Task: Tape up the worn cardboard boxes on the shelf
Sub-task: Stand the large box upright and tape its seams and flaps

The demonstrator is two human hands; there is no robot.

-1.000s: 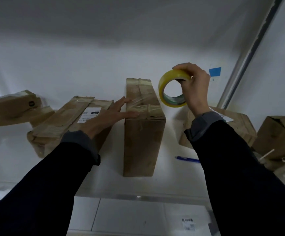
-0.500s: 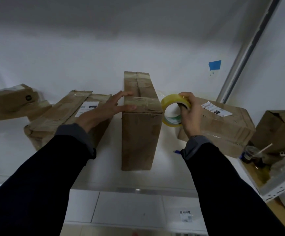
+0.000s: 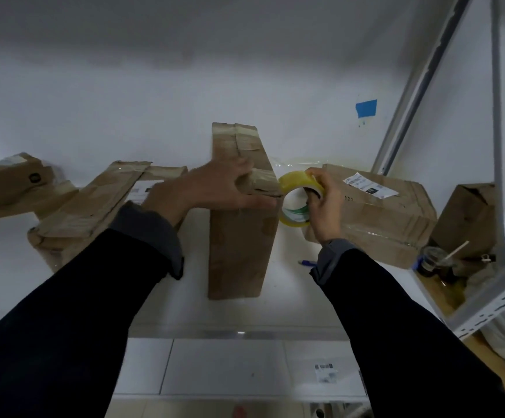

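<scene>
A tall, narrow cardboard box (image 3: pixel 239 245) stands upright in the middle of the white shelf (image 3: pixel 284 300). My left hand (image 3: pixel 212 188) lies over its near top edge, thumb stretched along the front rim and fingers on the taped top. My right hand (image 3: pixel 325 206) grips a yellow roll of clear tape (image 3: pixel 295 200), held upright against the box's right side near the top corner. Whether a strip runs from the roll to the box cannot be made out.
A flat worn box (image 3: pixel 94 206) lies to the left, another box (image 3: pixel 6 182) beyond it. A labelled box (image 3: pixel 378 218) sits to the right, with a blue pen (image 3: pixel 305 263) before it. Metal shelf posts (image 3: pixel 504 146), a plastic cup (image 3: pixel 432 260) and a further box (image 3: pixel 474 218) stand at the far right.
My right hand brought the tape roll down from above to the box's right side. My left hand slid further onto the box top, thumb now along the front rim.
</scene>
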